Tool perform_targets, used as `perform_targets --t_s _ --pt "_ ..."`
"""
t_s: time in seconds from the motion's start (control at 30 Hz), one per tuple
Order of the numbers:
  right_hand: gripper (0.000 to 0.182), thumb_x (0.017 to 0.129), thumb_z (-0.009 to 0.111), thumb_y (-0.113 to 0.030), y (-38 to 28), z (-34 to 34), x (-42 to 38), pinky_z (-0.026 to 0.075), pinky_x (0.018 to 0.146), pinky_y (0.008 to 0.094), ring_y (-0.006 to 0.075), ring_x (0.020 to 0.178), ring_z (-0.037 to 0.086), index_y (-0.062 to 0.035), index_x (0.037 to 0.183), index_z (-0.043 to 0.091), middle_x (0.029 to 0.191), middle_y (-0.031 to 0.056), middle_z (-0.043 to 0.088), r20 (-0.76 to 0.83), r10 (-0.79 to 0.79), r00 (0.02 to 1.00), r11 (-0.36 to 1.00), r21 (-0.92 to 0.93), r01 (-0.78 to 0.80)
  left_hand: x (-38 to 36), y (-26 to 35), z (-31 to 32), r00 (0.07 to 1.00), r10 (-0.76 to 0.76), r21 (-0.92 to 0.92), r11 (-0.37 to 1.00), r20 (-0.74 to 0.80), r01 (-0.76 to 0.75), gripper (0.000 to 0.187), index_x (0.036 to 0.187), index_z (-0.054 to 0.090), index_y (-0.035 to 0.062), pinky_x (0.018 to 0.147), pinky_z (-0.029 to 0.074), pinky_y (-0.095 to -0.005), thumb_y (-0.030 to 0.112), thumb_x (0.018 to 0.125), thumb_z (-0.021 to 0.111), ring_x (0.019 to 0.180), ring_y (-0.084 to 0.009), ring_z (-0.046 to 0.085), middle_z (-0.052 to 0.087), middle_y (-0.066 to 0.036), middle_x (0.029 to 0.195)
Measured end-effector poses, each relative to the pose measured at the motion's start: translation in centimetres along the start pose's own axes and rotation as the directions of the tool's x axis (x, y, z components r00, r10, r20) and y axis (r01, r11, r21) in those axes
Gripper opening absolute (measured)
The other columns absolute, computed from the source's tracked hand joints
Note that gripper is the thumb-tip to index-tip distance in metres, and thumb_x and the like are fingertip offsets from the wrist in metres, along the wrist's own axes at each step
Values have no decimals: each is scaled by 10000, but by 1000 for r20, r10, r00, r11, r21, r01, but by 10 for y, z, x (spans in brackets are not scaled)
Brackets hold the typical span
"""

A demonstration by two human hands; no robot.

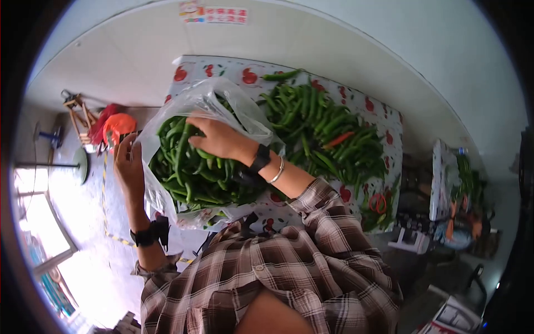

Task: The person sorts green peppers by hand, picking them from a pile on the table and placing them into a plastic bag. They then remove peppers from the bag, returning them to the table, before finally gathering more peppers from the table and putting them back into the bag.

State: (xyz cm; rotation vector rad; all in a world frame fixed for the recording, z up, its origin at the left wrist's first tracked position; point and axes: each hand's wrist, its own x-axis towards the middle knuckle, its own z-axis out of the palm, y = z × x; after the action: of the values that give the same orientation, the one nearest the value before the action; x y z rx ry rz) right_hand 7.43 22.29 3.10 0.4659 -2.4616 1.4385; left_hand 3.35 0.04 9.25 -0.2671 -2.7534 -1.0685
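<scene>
A clear plastic bag [222,92] full of green peppers [192,178] stands open on a table with a fruit-patterned cloth [392,145]. My left hand [129,167] is at the bag's left rim, its fingers closed on the plastic. Inside the bag's mouth, my right hand [218,139] lies over the peppers, thumb and fingers apart, with its fingertips close to a long green pepper. To the right of the bag, a loose pile of green peppers [311,111] covers part of the cloth, with one red pepper [338,140] among them.
Red-handled scissors [377,204] rest near the table's right edge. At the far left are an orange bag [118,125], a wooden stand [79,114] and a round green base [82,166]. More green vegetables [466,178] are at the right, by a white stool [410,240].
</scene>
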Motion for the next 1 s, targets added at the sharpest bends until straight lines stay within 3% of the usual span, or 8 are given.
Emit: perform_targets --t_s 0.1,0.23,0.37,0.47,0.63,0.77,0.83,1.0 --pt "328 754 614 -155 -34 -32 -34 470 745 314 254 831 606 67 991 568 956 175 608 115 274 955 931 216 -294 -15 7 16 943 315 24 949 -111 -314 372 1126 550 59 881 388 -340 26 757 570 1026 -250 497 524 -113 1113" --pt "271 841 568 -169 -29 -62 -103 474 682 242 99 776 587 38 1016 581 891 79 635 85 426 901 663 649 -375 -41 50 31 864 500 -32 864 -54 -502 458 1157 527 50 973 317 -396 -26 705 543 1112 -300 438 499 -129 1148" --pt "265 873 542 -197 -19 -112 -185 485 672 240 123 786 595 -11 1059 572 905 77 628 -135 676 724 551 745 -376 -70 88 67 786 614 -274 771 77 -575 399 1106 557 31 925 373 -366 -67 719 543 1067 -291 484 510 -147 1122" --pt "284 878 535 -216 -3 -145 -258 485 665 260 133 832 589 -34 1095 558 940 69 619 -343 770 538 565 759 -325 -92 120 96 728 640 -471 736 247 -487 390 1137 533 18 924 371 -350 -44 752 528 1056 -279 491 504 -145 1134" --pt "523 845 571 -320 19 -190 -366 416 815 314 166 1059 478 -40 1258 414 1189 72 491 -639 769 -10 588 713 -382 -119 158 165 576 603 -657 740 551 -147 470 1215 466 19 931 381 -352 -11 753 543 1115 -235 464 471 -122 1190" --pt "667 831 553 -431 26 -217 -414 362 897 359 197 1129 424 3 1286 330 1214 91 451 -700 714 -25 609 639 -470 -132 185 227 482 653 -658 729 584 -190 573 1265 399 18 917 393 -351 40 734 614 1130 -257 446 447 -149 1206" --pt "668 833 539 -456 41 -227 -427 342 927 372 200 1181 371 21 1257 340 1244 103 411 -560 823 -94 449 743 -496 -136 202 253 421 669 -635 734 613 -241 653 1292 356 16 955 357 -367 125 724 659 1173 -291 404 403 -173 1259" --pt "621 832 548 -445 72 -233 -434 335 939 413 201 1098 382 -7 1235 370 1163 94 396 -468 874 -130 365 810 -459 -141 250 305 399 660 -565 751 637 -341 747 1306 322 -9 1012 286 -376 239 706 692 1231 -346 329 333 -229 1323"
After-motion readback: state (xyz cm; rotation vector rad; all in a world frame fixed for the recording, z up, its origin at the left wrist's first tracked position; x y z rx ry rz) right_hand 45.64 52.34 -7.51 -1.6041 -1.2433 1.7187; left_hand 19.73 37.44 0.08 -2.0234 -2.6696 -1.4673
